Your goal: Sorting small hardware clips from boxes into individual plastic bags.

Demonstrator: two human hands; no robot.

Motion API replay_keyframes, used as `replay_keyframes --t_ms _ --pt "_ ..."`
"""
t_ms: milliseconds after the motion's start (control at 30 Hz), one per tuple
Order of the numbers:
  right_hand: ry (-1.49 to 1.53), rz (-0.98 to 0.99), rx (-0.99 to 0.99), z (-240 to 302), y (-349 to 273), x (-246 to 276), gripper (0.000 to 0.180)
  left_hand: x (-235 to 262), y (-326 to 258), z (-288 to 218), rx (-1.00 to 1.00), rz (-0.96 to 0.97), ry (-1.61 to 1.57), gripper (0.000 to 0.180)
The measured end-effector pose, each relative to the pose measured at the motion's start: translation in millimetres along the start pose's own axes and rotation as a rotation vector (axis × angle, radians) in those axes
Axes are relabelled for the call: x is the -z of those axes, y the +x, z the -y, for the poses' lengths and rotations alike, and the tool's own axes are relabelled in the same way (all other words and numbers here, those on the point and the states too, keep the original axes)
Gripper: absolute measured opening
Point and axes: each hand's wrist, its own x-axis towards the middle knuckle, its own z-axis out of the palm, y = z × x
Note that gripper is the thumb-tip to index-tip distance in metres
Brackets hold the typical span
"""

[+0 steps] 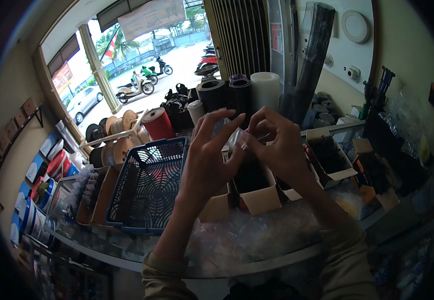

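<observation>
Both hands meet above the desk (257, 260): left hand (209, 160) and right hand (277, 145) pinch a small clear plastic bag (237, 140) between curled fingertips, over an open cardboard box (257, 192), beside a blue basket (149, 185)

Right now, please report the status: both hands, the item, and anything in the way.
Left hand and right hand raised together, both pinching a small clear plastic bag. Open cardboard box directly below. Blue plastic basket at left, apart from hands.

Small clear plastic bag (237, 137) held between both hands; open cardboard boxes (327, 160) of dark parts set on counter; pale banner (152, 17) hung outside.
</observation>
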Motion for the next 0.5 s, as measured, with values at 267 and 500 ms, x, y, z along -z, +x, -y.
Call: replay_keyframes --t_ms 267,500 --pt "0.077 0.118 -0.160 -1 8 14 0.029 1 4 17 -0.201 0.084 0.150 0.070" --pt "0.098 0.140 -0.162 -6 8 16 0.031 3 6 15 -0.245 0.088 0.193 0.057"
